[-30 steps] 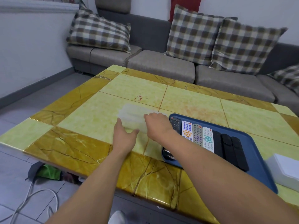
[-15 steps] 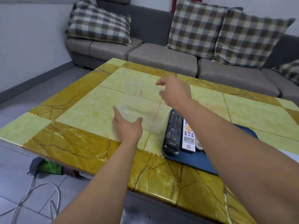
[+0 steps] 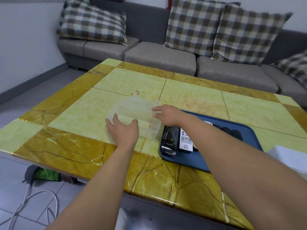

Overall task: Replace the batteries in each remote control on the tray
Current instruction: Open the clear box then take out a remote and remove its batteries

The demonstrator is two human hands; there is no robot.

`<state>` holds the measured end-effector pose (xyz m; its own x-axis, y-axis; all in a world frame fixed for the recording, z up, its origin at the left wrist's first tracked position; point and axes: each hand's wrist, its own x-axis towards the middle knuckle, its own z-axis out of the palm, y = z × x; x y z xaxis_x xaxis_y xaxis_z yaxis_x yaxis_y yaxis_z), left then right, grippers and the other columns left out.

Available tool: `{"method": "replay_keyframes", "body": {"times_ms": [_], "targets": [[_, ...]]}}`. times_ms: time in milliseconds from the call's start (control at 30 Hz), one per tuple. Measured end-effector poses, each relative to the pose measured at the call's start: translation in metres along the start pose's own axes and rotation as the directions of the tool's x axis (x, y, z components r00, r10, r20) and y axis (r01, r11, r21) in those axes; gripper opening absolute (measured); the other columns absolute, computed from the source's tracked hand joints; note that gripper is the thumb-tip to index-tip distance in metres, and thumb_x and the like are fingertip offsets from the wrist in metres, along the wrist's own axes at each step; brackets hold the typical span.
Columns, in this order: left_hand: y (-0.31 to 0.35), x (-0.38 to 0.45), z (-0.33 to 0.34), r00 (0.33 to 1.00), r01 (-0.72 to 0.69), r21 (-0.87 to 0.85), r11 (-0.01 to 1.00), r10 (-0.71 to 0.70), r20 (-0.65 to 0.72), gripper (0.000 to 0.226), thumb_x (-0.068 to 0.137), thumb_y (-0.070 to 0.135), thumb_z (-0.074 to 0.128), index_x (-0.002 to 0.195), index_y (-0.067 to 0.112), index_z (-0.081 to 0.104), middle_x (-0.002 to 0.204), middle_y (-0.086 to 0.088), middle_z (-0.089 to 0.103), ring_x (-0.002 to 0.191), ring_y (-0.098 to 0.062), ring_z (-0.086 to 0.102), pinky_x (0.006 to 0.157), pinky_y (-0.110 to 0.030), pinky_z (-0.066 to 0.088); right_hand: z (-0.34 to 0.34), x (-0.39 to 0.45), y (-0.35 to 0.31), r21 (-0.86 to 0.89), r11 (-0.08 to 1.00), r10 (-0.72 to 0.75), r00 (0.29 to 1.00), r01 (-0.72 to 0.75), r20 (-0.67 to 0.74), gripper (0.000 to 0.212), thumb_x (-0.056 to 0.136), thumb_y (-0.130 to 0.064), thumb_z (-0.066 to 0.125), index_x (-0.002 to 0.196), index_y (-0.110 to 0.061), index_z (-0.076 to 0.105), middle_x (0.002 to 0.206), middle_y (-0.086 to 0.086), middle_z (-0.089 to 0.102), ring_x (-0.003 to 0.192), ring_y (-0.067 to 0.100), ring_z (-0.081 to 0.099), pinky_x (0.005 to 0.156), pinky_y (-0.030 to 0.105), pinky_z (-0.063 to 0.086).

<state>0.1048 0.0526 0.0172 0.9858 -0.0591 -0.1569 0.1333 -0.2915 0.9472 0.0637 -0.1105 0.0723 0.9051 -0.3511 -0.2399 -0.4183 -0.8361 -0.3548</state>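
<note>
Steadying a clear plastic box [image 3: 136, 117] on the tiled table [image 3: 83, 113], a person's left hand [image 3: 123, 130] lies spread-fingered against its near side while the right hand [image 3: 166, 113] pinches its far corner, likely to position it as a battery holder; just beside it, the blue tray [image 3: 196, 161] carries the remote controls, two plainly visible [image 3: 170, 138] [image 3: 186, 140], others hidden behind the forearm

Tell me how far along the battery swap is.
Nothing looks done: the remotes lie face up on the tray, none opened. In hand: the left hand and right hand are on a clear box beside the tray; its contents are not visible. Every remote is left.
</note>
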Motion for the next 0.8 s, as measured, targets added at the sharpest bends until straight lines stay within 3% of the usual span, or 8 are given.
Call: {"method": "replay_keyframes", "body": {"times_ms": [100, 167, 233, 333, 433, 533, 667, 800], "targets": [[-0.002, -0.002, -0.005, 1.0, -0.019, -0.01, 1.0, 0.02, 0.007, 0.072, 0.092, 0.026, 0.062, 0.156, 0.023, 0.03, 0.168, 0.002, -0.002, 0.154, -0.024, 0.009, 0.12, -0.043, 0.022, 0.0, -0.026, 0.002, 0.017, 0.999, 0.038, 0.963, -0.034, -0.265, 0.033, 0.098, -0.029, 0.055, 0.13, -0.025, 0.06, 0.136, 0.003, 0.056, 0.126, 0.025, 0.051, 0.1, 0.039, 0.046], [0.0, -0.005, -0.008, 0.999, -0.051, -0.004, 0.999, 0.051, -0.016, 0.071, 0.093, 0.025, 0.062, 0.156, 0.023, 0.03, 0.168, 0.002, -0.002, 0.154, -0.025, 0.009, 0.12, -0.043, 0.022, 0.007, -0.053, 0.003, 0.013, 0.987, 0.155, 0.923, -0.161, -0.351, 0.025, 0.091, -0.033, 0.058, 0.114, -0.027, 0.064, 0.12, -0.001, 0.063, 0.108, 0.023, 0.06, 0.086, 0.038, 0.051], [0.004, -0.009, -0.011, 0.995, -0.084, 0.002, 0.996, 0.084, -0.048, 0.071, 0.093, 0.025, 0.064, 0.156, 0.022, 0.03, 0.169, 0.0, -0.001, 0.154, -0.026, 0.009, 0.12, -0.042, 0.021, 0.021, -0.077, -0.002, -0.069, 0.955, 0.258, 0.923, -0.288, -0.286, 0.041, 0.088, -0.051, 0.06, 0.116, -0.022, 0.059, 0.118, 0.0, 0.064, 0.105, 0.026, 0.062, 0.082, 0.037, 0.05], [0.007, -0.02, -0.011, 0.988, -0.138, 0.015, 0.99, 0.139, -0.067, 0.071, 0.091, 0.023, 0.065, 0.154, 0.02, 0.033, 0.168, -0.002, 0.003, 0.154, -0.027, 0.009, 0.12, -0.042, 0.019, 0.043, -0.093, -0.009, -0.221, 0.901, 0.326, 0.919, -0.373, -0.221, 0.074, 0.086, -0.07, 0.054, 0.136, -0.016, 0.043, 0.133, 0.007, 0.054, 0.117, 0.031, 0.058, 0.08, 0.04, 0.043], [0.007, -0.034, -0.012, 0.987, -0.16, 0.01, 0.987, 0.16, -0.025, 0.067, 0.091, 0.022, 0.065, 0.152, 0.019, 0.036, 0.167, -0.003, 0.011, 0.152, -0.025, 0.013, 0.119, -0.042, 0.021, 0.052, -0.099, -0.016, -0.206, 0.897, 0.355, 0.915, -0.392, -0.193, 0.085, 0.089, -0.067, 0.053, 0.149, -0.013, 0.026, 0.145, 0.011, 0.04, 0.127, 0.034, 0.05, 0.091, 0.044, 0.043], [0.008, -0.043, -0.016, 0.988, -0.154, 0.009, 0.988, 0.154, 0.007, 0.065, 0.091, 0.02, 0.065, 0.15, 0.017, 0.038, 0.164, -0.005, 0.019, 0.151, -0.025, 0.018, 0.118, -0.041, 0.021, 0.056, -0.099, -0.022, -0.19, 0.897, 0.381, 0.916, -0.399, -0.125, 0.09, 0.089, -0.06, 0.058, 0.152, -0.012, 0.016, 0.144, 0.014, 0.042, 0.129, 0.033, 0.048, 0.096, 0.043, 0.041], [0.012, -0.054, -0.022, 0.986, -0.162, -0.023, 0.986, 0.163, 0.027, 0.057, 0.091, 0.02, 0.066, 0.144, 0.018, 0.045, 0.158, -0.006, 0.031, 0.147, -0.025, 0.028, 0.115, -0.042, 0.029, 0.054, -0.098, -0.024, -0.047, 0.889, 0.451, 0.889, -0.456, -0.08, 0.085, 0.092, -0.049, 0.053, 0.153, -0.01, 0.009, 0.137, 0.014, 0.054, 0.123, 0.034, 0.054, 0.087, 0.041, 0.041], [0.01, -0.065, -0.025, 0.987, -0.144, -0.077, 0.987, 0.149, 0.057, 0.044, 0.092, 0.021, 0.064, 0.135, 0.021, 0.055, 0.143, -0.002, 0.05, 0.135, -0.022, 0.044, 0.103, -0.037, 0.04, 0.045, -0.108, -0.019, 0.303, 0.841, 0.499, 0.859, -0.449, -0.111, 0.082, 0.09, -0.05, 0.046, 0.151, -0.009, 0.01, 0.133, 0.014, 0.056, 0.119, 0.037, 0.055, 0.082, 0.04, 0.039]]}}
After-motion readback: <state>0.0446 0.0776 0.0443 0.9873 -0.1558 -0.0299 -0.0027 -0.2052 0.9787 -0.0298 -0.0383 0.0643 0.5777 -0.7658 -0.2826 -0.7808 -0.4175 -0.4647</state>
